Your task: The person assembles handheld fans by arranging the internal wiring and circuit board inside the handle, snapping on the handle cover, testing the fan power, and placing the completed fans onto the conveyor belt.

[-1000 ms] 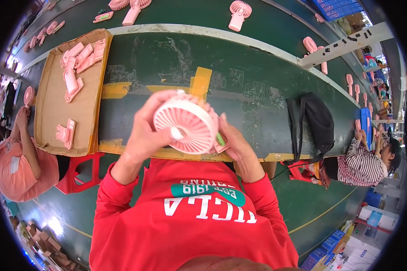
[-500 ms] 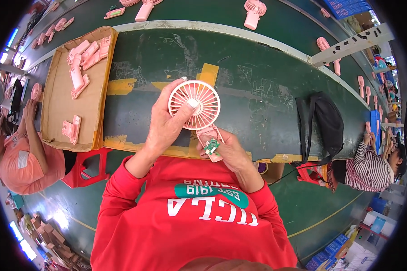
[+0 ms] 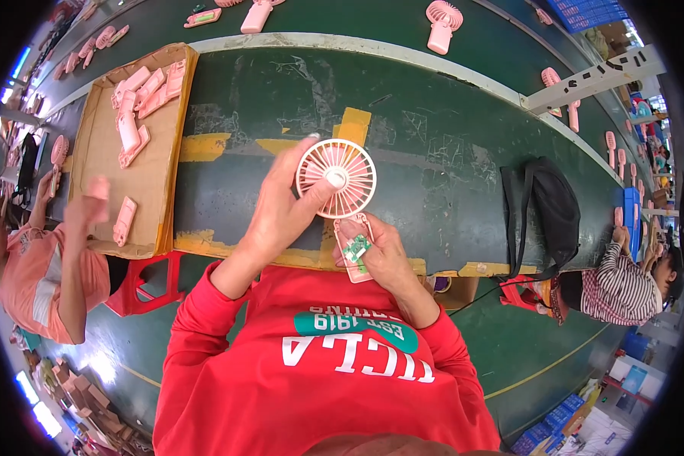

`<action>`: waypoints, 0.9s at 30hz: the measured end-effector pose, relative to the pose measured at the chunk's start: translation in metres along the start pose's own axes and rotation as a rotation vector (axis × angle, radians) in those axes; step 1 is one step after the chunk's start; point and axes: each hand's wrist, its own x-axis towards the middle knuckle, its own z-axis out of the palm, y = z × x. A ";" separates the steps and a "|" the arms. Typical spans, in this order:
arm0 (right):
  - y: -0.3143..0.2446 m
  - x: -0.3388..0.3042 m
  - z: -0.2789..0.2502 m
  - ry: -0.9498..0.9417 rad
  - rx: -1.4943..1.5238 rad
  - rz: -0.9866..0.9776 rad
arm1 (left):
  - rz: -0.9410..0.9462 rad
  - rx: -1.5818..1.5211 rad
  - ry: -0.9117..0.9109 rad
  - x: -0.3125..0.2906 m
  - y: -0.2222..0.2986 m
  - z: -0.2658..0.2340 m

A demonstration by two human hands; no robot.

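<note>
red long sleeves, printed red sweatshirt (image 3: 334, 365)

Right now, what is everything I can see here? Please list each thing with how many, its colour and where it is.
handheld fan: one, pale pink, held above the table's near edge
circuit board: one, green, in the fan's open handle
cardboard tray: one, brown, table's left
fan handle shells: several, pink, in the tray
bag: one, black, table's right
stool: one, red, under the tray
co-workers: two, left and right edges
left hand: on the fan head
right hand: grips the handle
</note>
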 end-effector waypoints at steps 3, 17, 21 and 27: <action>0.007 0.014 -0.006 0.142 0.082 0.123 | 0.430 0.435 0.050 -0.006 0.012 -0.010; 0.020 0.027 -0.007 0.223 0.043 0.187 | 0.264 0.303 -0.284 -0.035 0.008 0.010; 0.031 0.029 -0.011 0.234 -0.011 0.146 | 0.313 0.325 -0.220 -0.032 0.009 0.013; 0.012 0.022 -0.008 0.148 0.213 0.260 | 0.162 0.283 -0.243 -0.030 0.004 0.007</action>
